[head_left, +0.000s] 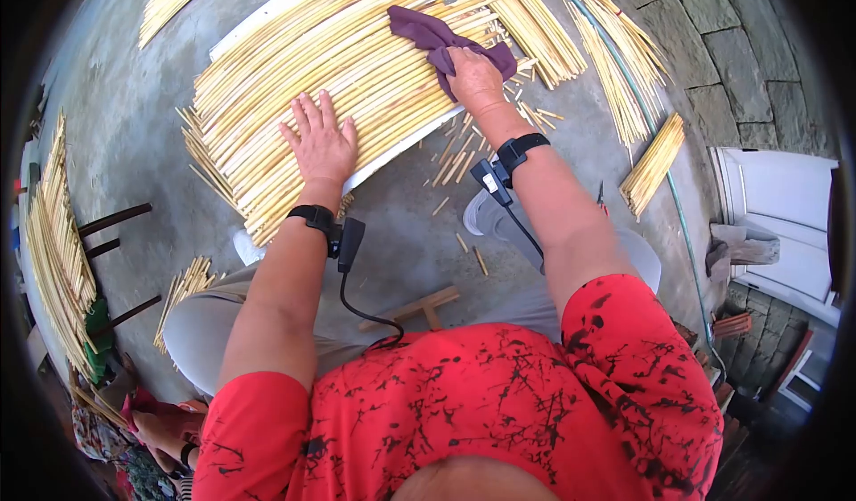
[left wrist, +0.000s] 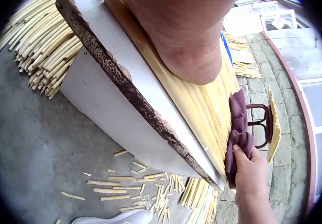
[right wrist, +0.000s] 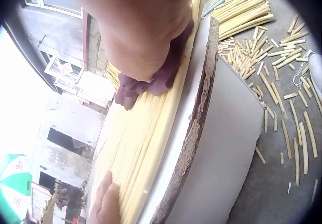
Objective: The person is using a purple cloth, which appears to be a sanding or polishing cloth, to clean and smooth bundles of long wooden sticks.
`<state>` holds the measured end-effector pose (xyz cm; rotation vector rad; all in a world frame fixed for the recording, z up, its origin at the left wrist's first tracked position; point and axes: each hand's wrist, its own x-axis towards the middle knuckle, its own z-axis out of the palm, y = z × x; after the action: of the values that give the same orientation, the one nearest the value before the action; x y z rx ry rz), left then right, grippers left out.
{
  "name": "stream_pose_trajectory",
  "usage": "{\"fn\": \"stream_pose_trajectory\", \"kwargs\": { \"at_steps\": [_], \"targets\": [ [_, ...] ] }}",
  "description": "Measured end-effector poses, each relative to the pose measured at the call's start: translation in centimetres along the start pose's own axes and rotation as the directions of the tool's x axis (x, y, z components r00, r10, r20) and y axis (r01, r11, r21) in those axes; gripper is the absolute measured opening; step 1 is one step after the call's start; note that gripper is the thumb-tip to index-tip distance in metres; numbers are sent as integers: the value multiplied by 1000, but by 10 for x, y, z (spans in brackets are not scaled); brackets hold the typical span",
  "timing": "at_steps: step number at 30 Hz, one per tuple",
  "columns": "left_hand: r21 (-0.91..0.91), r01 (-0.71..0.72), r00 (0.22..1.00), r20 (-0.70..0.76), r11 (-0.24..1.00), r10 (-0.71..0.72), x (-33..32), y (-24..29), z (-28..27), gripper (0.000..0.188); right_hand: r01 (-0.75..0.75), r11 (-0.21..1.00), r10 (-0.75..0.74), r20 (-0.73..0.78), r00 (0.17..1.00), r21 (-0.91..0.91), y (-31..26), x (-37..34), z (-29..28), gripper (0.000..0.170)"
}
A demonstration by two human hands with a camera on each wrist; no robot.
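A layer of pale yellow stalks [head_left: 267, 82] lies side by side across a white-topped board [left wrist: 115, 38] in front of the person. My left hand [head_left: 325, 149] rests flat on the stalks near the board's close side, its fingers spread. Farther right, my right hand [head_left: 475, 78] grips a bunched purple cloth [head_left: 415, 30] and presses it onto the right ends of the stalks. Part of the cloth trails leftward over them. In the left wrist view, the right thumb and fingers [left wrist: 242, 154] close on the cloth's folds.
Short cut pieces [right wrist: 294, 133] are scattered on the concrete floor below the board. Bundles of long stalks [head_left: 526, 24] lie to the right, beside a thin green hose [head_left: 675, 198]. More stalks [head_left: 58, 242] are piled at the left. A shoe [head_left: 482, 213] stands near the cut pieces.
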<state>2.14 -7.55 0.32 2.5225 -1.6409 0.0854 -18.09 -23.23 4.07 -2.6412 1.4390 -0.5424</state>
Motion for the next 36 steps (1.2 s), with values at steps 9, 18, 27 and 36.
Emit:
{"fn": "stream_pose_trajectory", "kwargs": {
  "at_steps": [9, 18, 27, 36],
  "targets": [
    [17, 4, 1000, 0, 1000, -4, 2, 3, -1, 61, 274, 955, -264, -98, 960, 115, -84, -29, 35, 24],
    [-6, 16, 999, 42, 1000, -16, 3, 4, -6, 62, 67, 996, -70, -41, 997, -60, -10, 7, 16, 10],
    [2, 15, 999, 40, 1000, -15, 3, 7, -6, 63, 89, 994, -91, -37, 995, -59, -64, -4, 27, 10],
    [-11, 30, 997, 78, 999, -29, 5, 5, -9, 63, 131, 991, -130, -80, 988, 16, -46, 7, 28, 17]
  ]
}}
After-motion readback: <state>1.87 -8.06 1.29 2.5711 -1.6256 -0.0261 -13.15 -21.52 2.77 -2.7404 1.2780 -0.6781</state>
